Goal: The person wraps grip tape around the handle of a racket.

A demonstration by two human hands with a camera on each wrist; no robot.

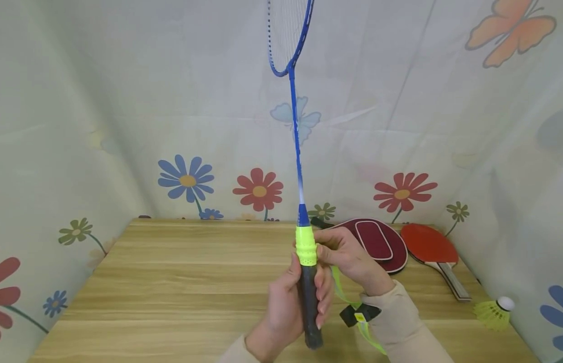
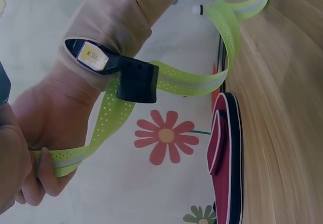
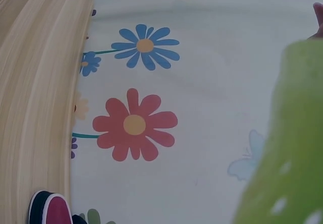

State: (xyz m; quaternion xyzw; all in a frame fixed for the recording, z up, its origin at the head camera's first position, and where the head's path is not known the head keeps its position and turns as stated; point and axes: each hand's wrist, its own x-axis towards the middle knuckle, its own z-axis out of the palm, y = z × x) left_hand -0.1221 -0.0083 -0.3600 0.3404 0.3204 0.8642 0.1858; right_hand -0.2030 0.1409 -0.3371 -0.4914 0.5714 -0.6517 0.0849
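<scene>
A blue badminton racket [image 1: 294, 116] stands upright in the head view, its head cut off by the top edge. My left hand [image 1: 281, 302] holds the black handle [image 1: 309, 302] from below, fingers curled round it. Neon yellow-green overgrip tape [image 1: 306, 247] is wound round the handle's upper part, under the blue cone. At that wound part, my right hand [image 1: 351, 257] pinches the tape. In the left wrist view, the loose tape [image 2: 192, 85] runs from the right fingers past the wrist towards the table. Blurred tape [image 3: 290, 148] fills the right wrist view's lower right.
On the wooden table [image 1: 172, 282], a wine-red zipped racket case [image 1: 396, 242] lies at the back right. Beside it are a red table tennis bat [image 1: 428, 244] and a yellow shuttlecock [image 1: 494, 312] near the right edge. A flower-printed cloth [image 1: 208, 126] hangs behind.
</scene>
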